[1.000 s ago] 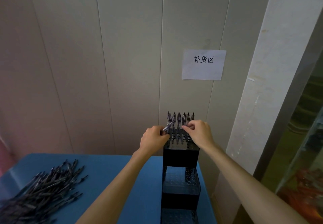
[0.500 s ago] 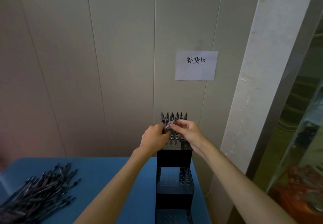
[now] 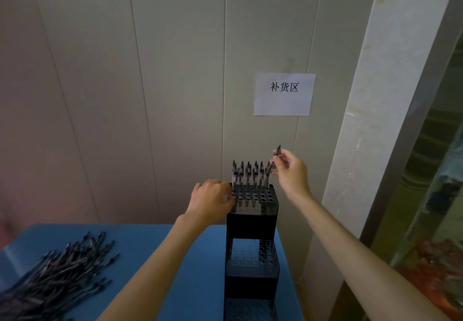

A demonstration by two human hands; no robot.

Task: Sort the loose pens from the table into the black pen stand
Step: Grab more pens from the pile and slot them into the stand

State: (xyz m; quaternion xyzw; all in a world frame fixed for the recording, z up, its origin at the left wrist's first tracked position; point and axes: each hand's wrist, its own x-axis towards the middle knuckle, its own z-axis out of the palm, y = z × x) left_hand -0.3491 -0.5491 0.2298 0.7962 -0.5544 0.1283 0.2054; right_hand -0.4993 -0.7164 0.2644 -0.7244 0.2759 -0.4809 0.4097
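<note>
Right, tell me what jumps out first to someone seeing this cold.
The tall black pen stand at the blue table's right edge, its top tier's back rows filled with upright pens. The right hand pinches a pen above it; the left hand rests at its top edge. A heap of loose pens lies far left.

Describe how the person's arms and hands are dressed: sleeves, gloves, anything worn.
Both forearms are bare as far as the picture shows them; no sleeve reaches into view. The left hand and the right hand wear no gloves. No watch, bracelet or ring shows on either wrist or hand, though the fingers are too small and dim to rule out a thin ring.
</note>
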